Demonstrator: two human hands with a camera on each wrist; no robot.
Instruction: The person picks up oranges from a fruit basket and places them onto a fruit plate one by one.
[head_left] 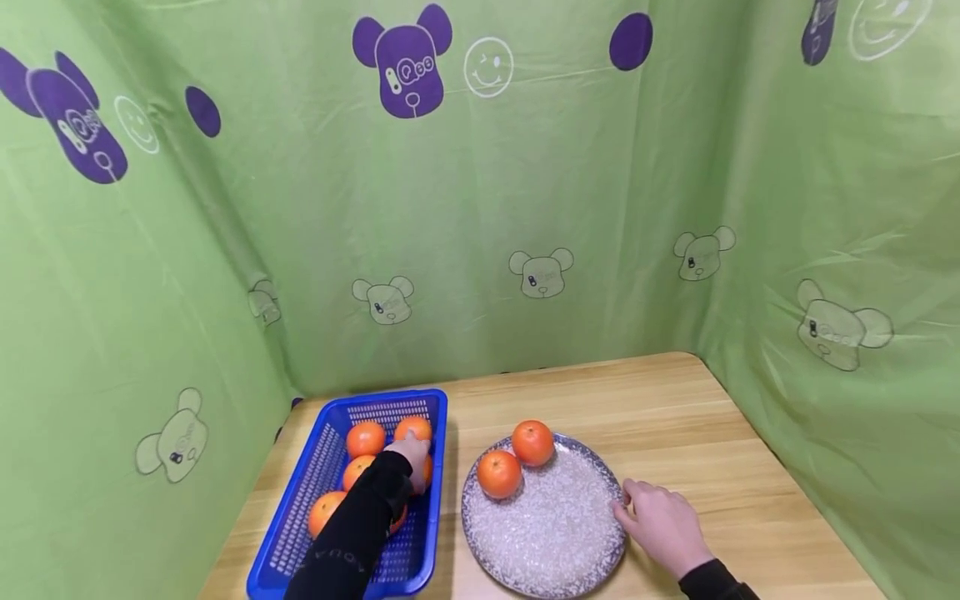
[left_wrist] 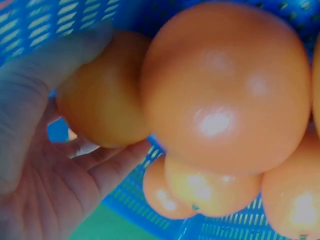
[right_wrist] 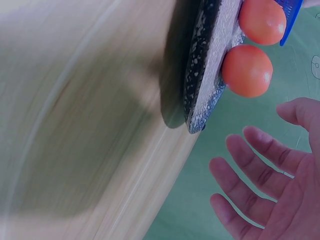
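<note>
My left hand reaches into a blue plastic basket at the left. The left wrist view shows its thumb and fingers curled round an orange. Against that fruit sits a bigger-looking orange, with several more around it. On the right, a round speckled plate bears two oranges, one orange at its left edge and another orange at the back. My right hand is by the plate's right rim, fingers relaxed and spread in the right wrist view, holding nothing.
A wooden table carries both basket and plate, with a narrow strip of wood between them. Green printed curtains hang behind the table and on both sides. The basket has raised, perforated walls.
</note>
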